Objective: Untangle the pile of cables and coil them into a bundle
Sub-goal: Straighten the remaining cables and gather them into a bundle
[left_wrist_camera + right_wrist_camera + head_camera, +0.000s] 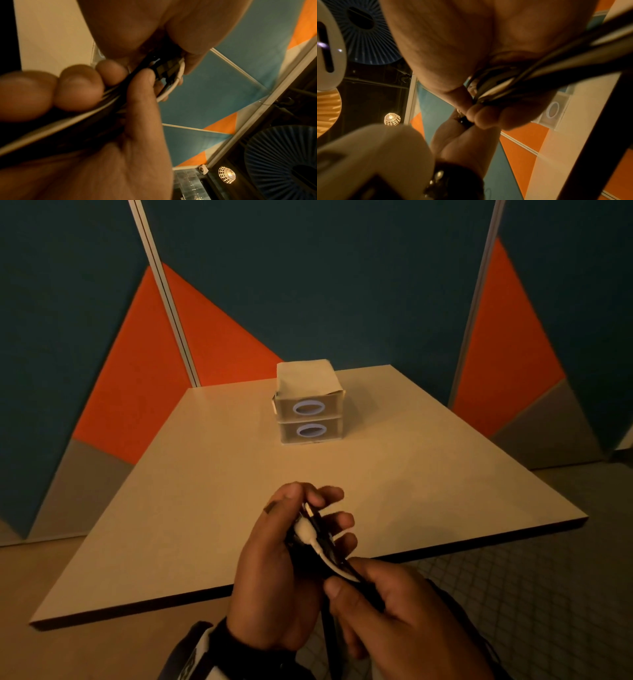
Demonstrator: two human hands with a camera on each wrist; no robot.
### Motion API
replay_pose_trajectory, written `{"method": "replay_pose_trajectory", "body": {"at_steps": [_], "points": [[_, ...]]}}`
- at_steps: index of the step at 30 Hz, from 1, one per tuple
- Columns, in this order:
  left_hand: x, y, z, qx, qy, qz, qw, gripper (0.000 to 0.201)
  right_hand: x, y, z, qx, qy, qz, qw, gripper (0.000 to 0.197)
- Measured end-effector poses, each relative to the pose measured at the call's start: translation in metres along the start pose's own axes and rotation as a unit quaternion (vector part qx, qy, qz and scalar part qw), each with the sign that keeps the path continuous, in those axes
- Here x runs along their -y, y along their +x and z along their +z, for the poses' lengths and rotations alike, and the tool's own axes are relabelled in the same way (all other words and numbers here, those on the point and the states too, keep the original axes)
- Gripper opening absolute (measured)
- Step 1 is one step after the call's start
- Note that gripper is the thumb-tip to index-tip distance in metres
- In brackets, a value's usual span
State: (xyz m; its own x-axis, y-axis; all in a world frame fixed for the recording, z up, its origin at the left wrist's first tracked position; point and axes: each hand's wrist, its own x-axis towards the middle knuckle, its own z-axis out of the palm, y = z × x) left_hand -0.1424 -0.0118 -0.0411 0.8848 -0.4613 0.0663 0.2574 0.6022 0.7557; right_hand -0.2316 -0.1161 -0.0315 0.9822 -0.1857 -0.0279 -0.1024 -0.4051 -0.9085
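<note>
A bunch of black and white cables point(313, 537) is held above the table's near edge. My left hand point(318, 508) grips the upper ends, where a white plug and black plugs lie side by side against its palm. My right hand point(346, 580) pinches the same strands just below, thumb on top. The rest of the cables hangs down under the hands, mostly hidden. In the left wrist view the cables point(68, 128) run between the right hand's fingers point(77, 88) and thumb. In the right wrist view the strands point(505, 83) cross the right palm.
A beige table point(205, 491) stretches ahead. A small two-drawer box point(310, 405) with ring handles stands at its far middle. Teal and orange wall panels point(342, 285) close off the back. Tiled floor point(513, 594) lies to the right.
</note>
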Motion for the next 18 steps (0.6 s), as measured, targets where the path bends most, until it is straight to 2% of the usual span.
{"method": "replay_pose_trajectory", "body": {"at_steps": [5, 12, 15, 18], "points": [[0.003, -0.001, 0.002, 0.017, -0.014, -0.013, 1.000, 0.026, -0.001, 0.002, 0.007, 0.023, 0.020, 0.020, 0.999, 0.020], [0.007, 0.000, -0.004, 0.063, 0.019, -0.027, 0.997, 0.042, 0.004, 0.000, 0.008, -0.012, 0.059, 0.096, 0.994, 0.023], [0.008, -0.001, 0.000, 0.062, 0.012, -0.041, 0.997, 0.038, 0.006, 0.002, 0.010, -0.022, 0.080, 0.117, 0.990, 0.023], [0.009, -0.003, 0.003, 0.052, 0.027, -0.034, 0.998, 0.033, 0.009, 0.002, 0.008, -0.006, 0.063, 0.093, 0.994, 0.034]]}}
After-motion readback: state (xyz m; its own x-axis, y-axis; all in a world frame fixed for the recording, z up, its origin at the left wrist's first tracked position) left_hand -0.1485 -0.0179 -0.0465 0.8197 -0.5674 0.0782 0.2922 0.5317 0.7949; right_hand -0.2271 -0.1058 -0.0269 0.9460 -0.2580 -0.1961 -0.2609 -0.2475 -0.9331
